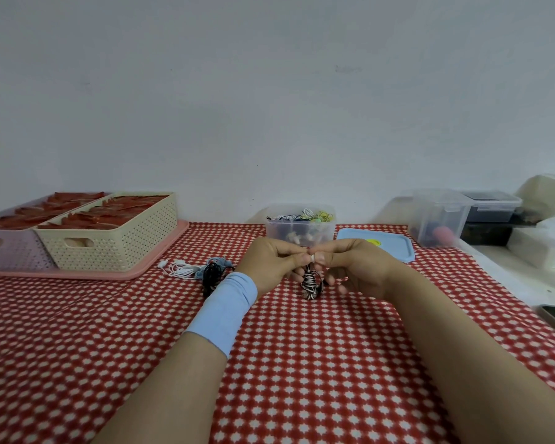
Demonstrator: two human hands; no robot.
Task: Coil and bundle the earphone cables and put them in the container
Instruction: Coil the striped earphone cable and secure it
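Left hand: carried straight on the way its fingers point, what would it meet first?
The left hand would probably meet the right hand, fingertip to fingertip: both pinch the top of the black-and-white striped earphone cable bundle. Their depth gap is unclear.

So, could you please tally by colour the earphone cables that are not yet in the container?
White cable: 1
Blue cable: 1
Black cable: 1
Black-and-white cable: 1
Total: 4
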